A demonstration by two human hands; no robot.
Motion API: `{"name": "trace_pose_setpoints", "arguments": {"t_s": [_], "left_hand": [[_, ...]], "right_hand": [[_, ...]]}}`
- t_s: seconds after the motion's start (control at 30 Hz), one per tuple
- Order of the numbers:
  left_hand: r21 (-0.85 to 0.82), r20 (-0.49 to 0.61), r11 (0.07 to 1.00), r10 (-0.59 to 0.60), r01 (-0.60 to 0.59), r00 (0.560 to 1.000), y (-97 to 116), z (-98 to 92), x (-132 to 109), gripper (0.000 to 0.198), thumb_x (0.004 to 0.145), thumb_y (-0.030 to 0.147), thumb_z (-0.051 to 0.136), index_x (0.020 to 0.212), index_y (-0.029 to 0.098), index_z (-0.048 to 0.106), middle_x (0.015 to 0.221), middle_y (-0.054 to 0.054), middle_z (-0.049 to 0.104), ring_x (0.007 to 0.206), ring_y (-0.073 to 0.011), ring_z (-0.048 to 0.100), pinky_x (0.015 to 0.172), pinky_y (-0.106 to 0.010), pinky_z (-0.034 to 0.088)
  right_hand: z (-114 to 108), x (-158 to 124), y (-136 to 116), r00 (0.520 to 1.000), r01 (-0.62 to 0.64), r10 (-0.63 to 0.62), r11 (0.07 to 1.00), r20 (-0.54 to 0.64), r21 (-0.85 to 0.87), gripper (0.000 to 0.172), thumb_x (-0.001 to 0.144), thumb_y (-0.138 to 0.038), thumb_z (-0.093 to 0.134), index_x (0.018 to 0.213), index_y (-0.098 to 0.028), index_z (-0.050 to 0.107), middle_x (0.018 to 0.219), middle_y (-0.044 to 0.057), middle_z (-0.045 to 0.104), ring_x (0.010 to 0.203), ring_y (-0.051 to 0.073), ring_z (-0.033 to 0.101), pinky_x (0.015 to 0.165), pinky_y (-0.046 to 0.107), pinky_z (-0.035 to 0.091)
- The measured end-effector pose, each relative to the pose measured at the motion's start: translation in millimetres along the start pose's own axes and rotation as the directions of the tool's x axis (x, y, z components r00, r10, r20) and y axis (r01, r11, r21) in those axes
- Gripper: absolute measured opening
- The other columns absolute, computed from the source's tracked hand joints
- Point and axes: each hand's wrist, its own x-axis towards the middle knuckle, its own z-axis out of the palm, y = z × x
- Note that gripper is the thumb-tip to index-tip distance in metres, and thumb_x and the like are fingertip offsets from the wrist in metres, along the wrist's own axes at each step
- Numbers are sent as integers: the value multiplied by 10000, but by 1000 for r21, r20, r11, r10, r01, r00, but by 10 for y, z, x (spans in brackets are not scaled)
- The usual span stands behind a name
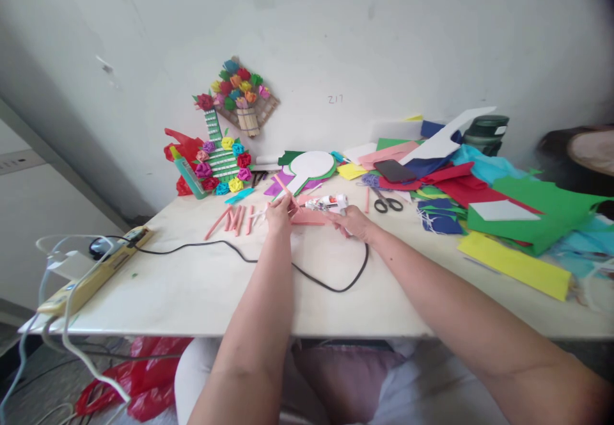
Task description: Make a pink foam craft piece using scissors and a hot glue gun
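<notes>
My right hand (355, 222) is wrapped round the handle of a white glue gun (327, 203), its nozzle pointing left. The fingers of my left hand (280, 212) pinch a thin pink paper roll (282, 184) that slants up and away. The gun's nozzle end is close to my left fingertips; I cannot tell whether it touches the roll. A flat pink piece (309, 217) lies on the table between my hands. Several finished-looking pink rolls (235, 220) lie left of my left hand. Behind the gun rests a white round shape with a green border (311, 166).
Scissors (387, 203), a phone (394, 171) and coloured sheets (518, 201) lie to the right. Paper-flower crafts (224, 162) and a glue bottle (187, 174) stand at the back left. A black cord (330, 289) loops across the table to a power strip (96, 274).
</notes>
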Motion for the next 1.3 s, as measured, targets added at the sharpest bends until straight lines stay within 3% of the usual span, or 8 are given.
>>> {"name": "trace_pose_setpoints", "arguments": {"t_s": [0.23,0.63,1.03,1.3], "left_hand": [[28,26,1000,-13,13,1000,13,28,-35,361,481,374,789,683,120,630,553,13,548,502,-68,496,540,-220,425],[55,170,993,-109,101,979,-47,11,7,374,468,363,800,702,120,638,622,-14,584,518,-79,517,499,-219,421],[3,329,980,-188,198,925,-27,40,-44,230,595,266,750,734,115,647,597,-14,584,484,-81,530,465,-211,439],[20,344,974,-220,227,913,18,62,-76,182,652,219,697,768,95,630,552,0,575,464,-84,538,457,-201,455]], "right_hand": [[4,-20,-38,999,-22,21,1000,-29,-21,440,695,-546,609,519,-159,500,357,-26,454,290,73,399,331,210,310],[-9,-21,-58,996,11,5,984,-91,180,485,640,-625,604,525,-167,490,347,-28,444,301,66,371,337,209,297],[-9,-22,-86,996,42,-19,963,-90,267,485,635,-611,624,509,-163,486,397,-17,485,298,57,384,319,208,284],[-12,-14,-72,992,50,-16,959,-124,280,473,637,-591,627,502,-158,491,367,-25,460,289,60,379,314,204,289]]}}
